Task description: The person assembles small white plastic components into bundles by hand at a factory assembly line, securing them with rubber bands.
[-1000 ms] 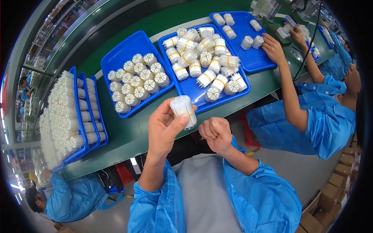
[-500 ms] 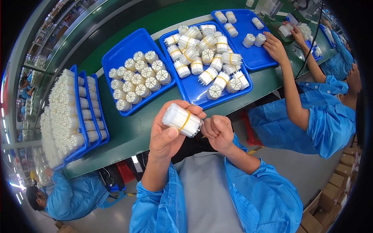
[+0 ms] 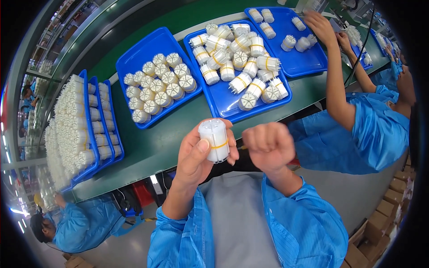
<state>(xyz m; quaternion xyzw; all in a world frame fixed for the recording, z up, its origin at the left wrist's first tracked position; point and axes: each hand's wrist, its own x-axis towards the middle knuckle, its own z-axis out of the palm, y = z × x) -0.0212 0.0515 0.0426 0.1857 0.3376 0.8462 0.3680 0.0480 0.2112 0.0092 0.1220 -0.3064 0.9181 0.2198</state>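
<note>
My left hand holds a white ribbed plastic cylinder with a yellow band around it. The cylinder stands nearly upright, its segmented top showing, thumb in front and fingers behind. To its right, apart from it, my right hand is closed in a fist and slightly blurred. Whatever the fist may hold is hidden. Beyond both hands, a blue tray bears a loose pile of similar banded cylinders. Left of it, another blue tray has cylinders standing in rows.
Stacked blue trays packed with white parts stand at the left of the green table. A co-worker's hand is above the far right tray, which holds several cylinders. Another person is at lower left; cardboard boxes lie at lower right.
The cylinder has turned from tilted to nearly upright in my left hand. My right hand has moved right, away from it. The co-worker's near hand has lifted off a cylinder.
</note>
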